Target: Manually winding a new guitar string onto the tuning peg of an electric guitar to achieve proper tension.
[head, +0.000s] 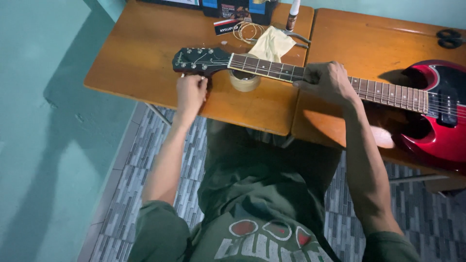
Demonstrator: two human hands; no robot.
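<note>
The electric guitar (437, 116) lies flat across two wooden desks (145, 58) pushed side by side, its black headstock (196, 60) at the left and its red body at the far right. From my remote view, starting at the left, my left hand (191, 92) is curled at the near edge of the headstock, fingers pinched together on what looks like a tuning peg, though the peg itself is hidden. Just right of it, a roll of tape (244, 81) sits under the neck. Behind the neck lie a coil of strings (246, 32), a yellow cloth (272, 44) and a small bottle (292, 15). Further right, my right hand (327, 81) is closed over the neck (272, 69), pressing down on the frets. Black scissors (449, 38) rest at the far right corner.
</note>
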